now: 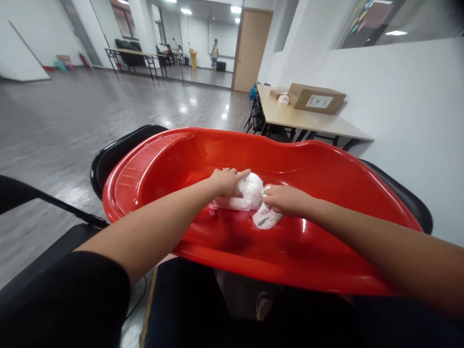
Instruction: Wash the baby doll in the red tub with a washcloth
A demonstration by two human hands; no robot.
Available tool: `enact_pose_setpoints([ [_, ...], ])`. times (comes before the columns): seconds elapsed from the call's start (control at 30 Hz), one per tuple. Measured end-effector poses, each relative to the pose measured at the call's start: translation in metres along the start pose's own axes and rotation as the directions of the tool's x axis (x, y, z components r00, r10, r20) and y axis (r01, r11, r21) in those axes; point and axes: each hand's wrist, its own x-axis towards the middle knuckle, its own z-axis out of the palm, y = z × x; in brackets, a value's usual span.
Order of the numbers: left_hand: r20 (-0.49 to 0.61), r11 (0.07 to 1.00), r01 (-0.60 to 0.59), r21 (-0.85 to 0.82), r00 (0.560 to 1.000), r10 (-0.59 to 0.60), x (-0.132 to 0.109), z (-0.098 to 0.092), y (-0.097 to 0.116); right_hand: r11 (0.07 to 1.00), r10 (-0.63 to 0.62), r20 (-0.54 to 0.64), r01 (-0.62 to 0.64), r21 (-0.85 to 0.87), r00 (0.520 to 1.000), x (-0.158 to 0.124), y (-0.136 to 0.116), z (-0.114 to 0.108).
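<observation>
A red plastic baby bathtub point(232, 166) fills the lower middle of the view. On its floor lies a soft white bundle point(250, 193), possibly a padded diaper or a wrapped doll; I cannot tell what is inside. My left hand point(226, 182) rests flat on the bundle's left top, fingers pointing right. My right hand point(284, 200) lies against its right side, with fingertips at a white flap with green print point(266, 218). A small pink piece point(213, 207) shows at the bundle's left end.
Black chair backs point(123, 150) support the tub's far side. Beyond it stands a wooden table point(290, 116) with a cardboard box point(315, 99). A white wall point(406, 135) runs along the right, and a standing person point(215, 54) appears far off.
</observation>
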Motion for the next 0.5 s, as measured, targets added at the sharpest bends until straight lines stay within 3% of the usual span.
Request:
enact_pose_setpoints([
  [0.1, 0.005, 0.999, 0.024, -0.039, 1.0, -0.024, 0.0, -0.001, -0.001, 0.997, -0.077, 0.043, 0.077, -0.003, 0.996, 0.004, -0.006, 0.007],
  [0.2, 0.009, 0.995, 0.044, -0.085, 0.999, -0.043, 0.0, -0.001, -0.002, 0.921, 0.064, 0.085, -0.091, 0.379, 0.994, 0.013, -0.007, 0.026],
  [0.3, 0.005, 0.994, 0.039, -0.103, 0.999, -0.039, -0.002, -0.001, -0.002, 0.648, 0.157, 0.12, -0.194, 0.737, 0.98, 0.022, -0.004, 0.044],
  [0.43, 0.005, 0.994, 0.025, -0.108, 1.0, -0.024, -0.003, -0.002, -0.002, 0.068, 0.147, 0.081, -0.092, 0.993, 0.986, 0.027, -0.006, 0.048],
  [0.47, 0.006, 0.993, 0.022, -0.112, 1.0, -0.021, -0.002, -0.002, -0.003, 0.007, 0.178, 0.089, -0.092, 0.996, 0.98, 0.028, -0.008, 0.046],
  [0.5, 0.008, 0.993, 0.022, -0.12, 1.0, -0.021, -0.002, -0.002, -0.004, 0.041, 0.23, 0.105, -0.118, 0.992, 0.968, 0.028, -0.01, 0.043],
])
